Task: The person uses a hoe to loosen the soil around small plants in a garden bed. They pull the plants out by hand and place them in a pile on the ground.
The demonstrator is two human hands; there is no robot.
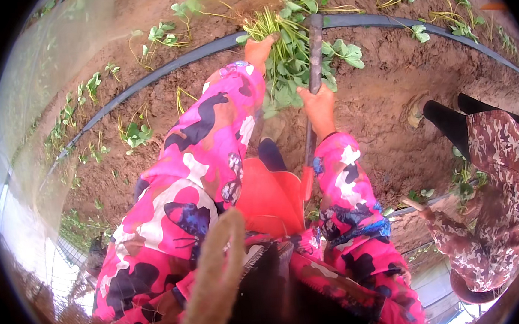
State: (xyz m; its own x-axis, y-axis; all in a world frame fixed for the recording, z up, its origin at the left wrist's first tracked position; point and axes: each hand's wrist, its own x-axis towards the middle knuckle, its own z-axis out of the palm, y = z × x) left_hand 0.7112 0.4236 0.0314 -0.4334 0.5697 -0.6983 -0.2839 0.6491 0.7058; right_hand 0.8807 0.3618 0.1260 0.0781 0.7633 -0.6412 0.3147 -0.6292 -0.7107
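My left hand (258, 53) grips a bundle of leafy seedlings (288, 76), which look like strawberry plants. Their pale stems fan out above the fist, fine brown roots lie at the far end, and the green leaves hang towards me. Just to the right, my right hand (320, 112) is closed around a long dark tool handle (315, 52). The handle runs nearly upright in the picture, its far end crossing the black irrigation hose; a red part (306, 182) shows at the near end. What kind of tool it is cannot be told.
The black irrigation hose (367, 20) curves along the brown soil bed (370, 68). Small plants (136, 135) grow on both sides of it. At right a co-worker in camouflage clothing (499, 208) bends over the soil. Clear plastic sheeting (28, 146) hangs at left.
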